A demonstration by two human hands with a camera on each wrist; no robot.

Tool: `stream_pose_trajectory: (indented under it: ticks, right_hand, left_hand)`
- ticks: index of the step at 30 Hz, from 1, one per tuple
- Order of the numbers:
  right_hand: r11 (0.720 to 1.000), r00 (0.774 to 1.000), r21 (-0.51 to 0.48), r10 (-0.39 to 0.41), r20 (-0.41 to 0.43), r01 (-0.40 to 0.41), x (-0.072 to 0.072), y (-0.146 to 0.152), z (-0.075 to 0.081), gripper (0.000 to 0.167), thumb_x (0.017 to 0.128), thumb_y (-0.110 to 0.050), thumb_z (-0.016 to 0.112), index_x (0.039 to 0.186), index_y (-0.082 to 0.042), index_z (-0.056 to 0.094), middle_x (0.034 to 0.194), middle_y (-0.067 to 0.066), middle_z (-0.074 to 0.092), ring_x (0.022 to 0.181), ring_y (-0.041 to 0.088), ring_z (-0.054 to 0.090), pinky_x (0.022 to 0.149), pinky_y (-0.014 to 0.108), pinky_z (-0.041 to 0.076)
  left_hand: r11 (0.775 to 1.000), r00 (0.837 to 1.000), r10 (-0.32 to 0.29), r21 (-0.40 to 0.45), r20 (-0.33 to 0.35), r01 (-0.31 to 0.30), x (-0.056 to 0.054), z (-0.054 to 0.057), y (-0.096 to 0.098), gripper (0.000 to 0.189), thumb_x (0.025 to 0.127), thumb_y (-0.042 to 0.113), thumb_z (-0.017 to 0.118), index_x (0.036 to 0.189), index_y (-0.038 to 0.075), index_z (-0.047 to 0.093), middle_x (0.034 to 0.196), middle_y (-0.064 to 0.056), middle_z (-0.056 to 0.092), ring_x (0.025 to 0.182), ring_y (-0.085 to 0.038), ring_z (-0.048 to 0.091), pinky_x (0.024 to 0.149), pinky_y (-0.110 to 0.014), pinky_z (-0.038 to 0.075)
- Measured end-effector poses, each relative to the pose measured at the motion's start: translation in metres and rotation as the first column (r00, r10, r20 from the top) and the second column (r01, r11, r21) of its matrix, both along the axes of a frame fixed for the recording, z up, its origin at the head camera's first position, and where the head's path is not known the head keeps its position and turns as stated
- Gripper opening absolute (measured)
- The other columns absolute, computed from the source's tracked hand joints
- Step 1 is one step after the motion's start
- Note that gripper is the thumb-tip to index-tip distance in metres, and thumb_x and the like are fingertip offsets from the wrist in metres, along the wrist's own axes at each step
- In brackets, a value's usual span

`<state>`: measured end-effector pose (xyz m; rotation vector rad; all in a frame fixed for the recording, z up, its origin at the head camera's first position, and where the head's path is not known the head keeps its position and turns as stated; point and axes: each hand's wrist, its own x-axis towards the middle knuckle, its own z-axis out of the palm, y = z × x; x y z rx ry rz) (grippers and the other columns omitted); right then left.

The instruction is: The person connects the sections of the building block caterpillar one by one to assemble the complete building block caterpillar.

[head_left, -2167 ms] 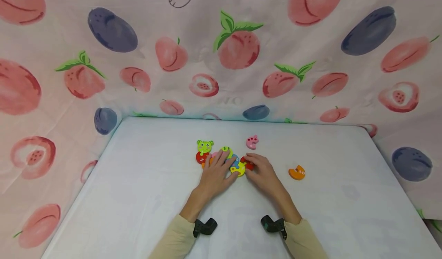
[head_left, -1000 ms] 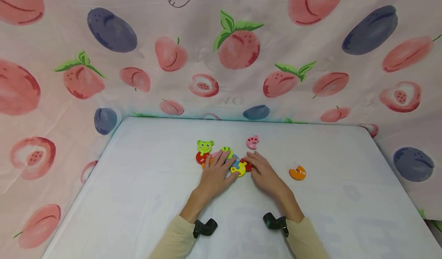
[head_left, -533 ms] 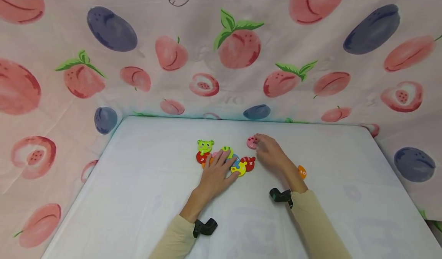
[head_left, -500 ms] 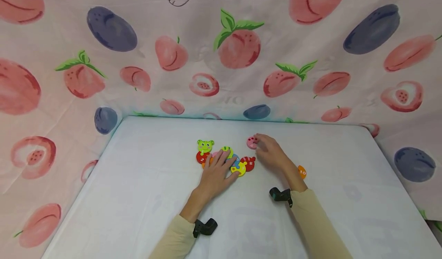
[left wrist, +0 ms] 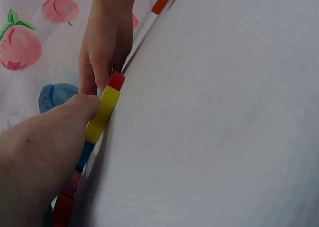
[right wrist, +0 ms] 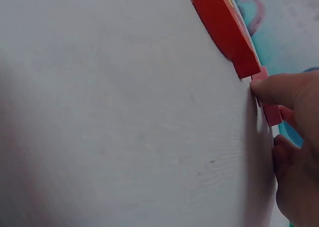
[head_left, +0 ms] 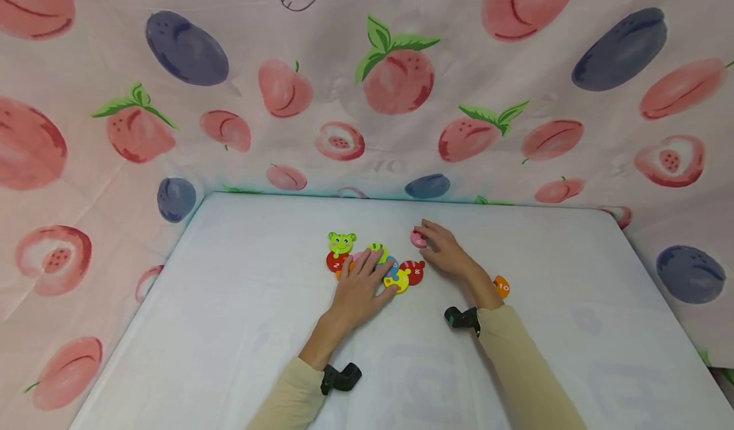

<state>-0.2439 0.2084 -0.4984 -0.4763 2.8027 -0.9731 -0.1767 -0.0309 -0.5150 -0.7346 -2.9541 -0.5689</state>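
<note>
On the white table lies a joined row of flat animal number puzzle pieces. It runs from a green smiling head piece (head_left: 341,243) past a red "2" piece (head_left: 336,263) to a yellow piece (head_left: 397,282) and a red "8" piece (head_left: 413,273). My left hand (head_left: 358,290) rests palm down over the middle of this row, fingers spread, hiding some pieces. Just behind the row's right end, my right hand (head_left: 450,251) pinches a pink puzzle piece (head_left: 417,239) between thumb and fingers. In the right wrist view the pink piece's edge (right wrist: 272,115) shows near the red piece (right wrist: 224,27).
An orange "10" piece (head_left: 502,286) lies to the right, partly behind the right forearm. A fruit-print cloth (head_left: 344,99) rises behind the table's far edge. Black wrist cameras sit on both sleeves.
My right hand has left the red "8" piece and moved back to the pink piece, which has turned slightly under the fingers. The left hand has stayed in place.
</note>
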Motion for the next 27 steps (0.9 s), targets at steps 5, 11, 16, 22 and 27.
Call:
stream_pose_trajectory:
  ticks: [5, 11, 16, 22, 27]
  right_hand:
    - [0.997, 1.0, -0.072, -0.015, -0.019, 0.014, 0.0, 0.0, -0.007, 0.052, 0.094, -0.008, 0.054, 0.145, -0.004, 0.042, 0.157, 0.022, 0.027, 0.145, 0.044, 0.021, 0.116, 0.063, 0.02]
    - [0.989, 0.994, -0.118, -0.099, -0.044, 0.093, 0.005, -0.005, -0.014, 0.051, 0.092, -0.012, 0.059, 0.142, -0.007, 0.047, 0.154, 0.021, 0.032, 0.142, 0.044, 0.027, 0.114, 0.065, 0.025]
    - [0.981, 0.986, -0.117, -0.161, -0.035, 0.156, 0.01, -0.01, -0.014, 0.053, 0.09, -0.017, 0.062, 0.141, -0.009, 0.049, 0.151, 0.02, 0.035, 0.139, 0.042, 0.03, 0.113, 0.064, 0.028]
    - [0.977, 0.982, -0.116, -0.184, -0.041, 0.179, 0.012, -0.01, -0.015, 0.054, 0.089, -0.018, 0.065, 0.14, -0.008, 0.049, 0.148, 0.02, 0.036, 0.137, 0.042, 0.032, 0.112, 0.064, 0.03]
    - [0.972, 0.977, -0.114, -0.211, -0.038, 0.205, 0.012, -0.01, -0.016, 0.059, 0.089, -0.019, 0.065, 0.142, -0.007, 0.046, 0.145, 0.022, 0.035, 0.135, 0.041, 0.032, 0.111, 0.062, 0.033]
  left_hand:
    - [1.0, 1.0, 0.002, 0.004, -0.003, -0.002, 0.0, 0.0, 0.001, 0.057, 0.095, 0.05, 0.051, 0.147, 0.027, 0.043, 0.159, -0.002, 0.033, 0.149, -0.026, 0.024, 0.121, -0.057, 0.013]
    - [0.999, 0.999, -0.032, 0.039, -0.025, 0.033, 0.002, 0.0, 0.004, 0.047, 0.098, 0.04, 0.048, 0.143, 0.026, 0.05, 0.157, -0.003, 0.036, 0.148, -0.029, 0.026, 0.122, -0.055, 0.017]
    - [0.995, 0.992, -0.102, -0.032, -0.077, 0.1, 0.004, -0.002, 0.007, 0.042, 0.101, 0.036, 0.045, 0.141, 0.029, 0.051, 0.155, 0.0, 0.039, 0.147, -0.027, 0.028, 0.121, -0.054, 0.021]
    - [0.989, 0.986, -0.137, -0.072, -0.094, 0.13, 0.005, -0.002, 0.006, 0.042, 0.1, 0.037, 0.048, 0.142, 0.032, 0.049, 0.155, 0.002, 0.039, 0.147, -0.026, 0.029, 0.12, -0.055, 0.021]
    - [0.984, 0.983, -0.163, -0.091, -0.084, 0.155, 0.005, -0.002, 0.006, 0.044, 0.1, 0.038, 0.048, 0.143, 0.035, 0.047, 0.156, 0.006, 0.038, 0.147, -0.025, 0.028, 0.12, -0.058, 0.02]
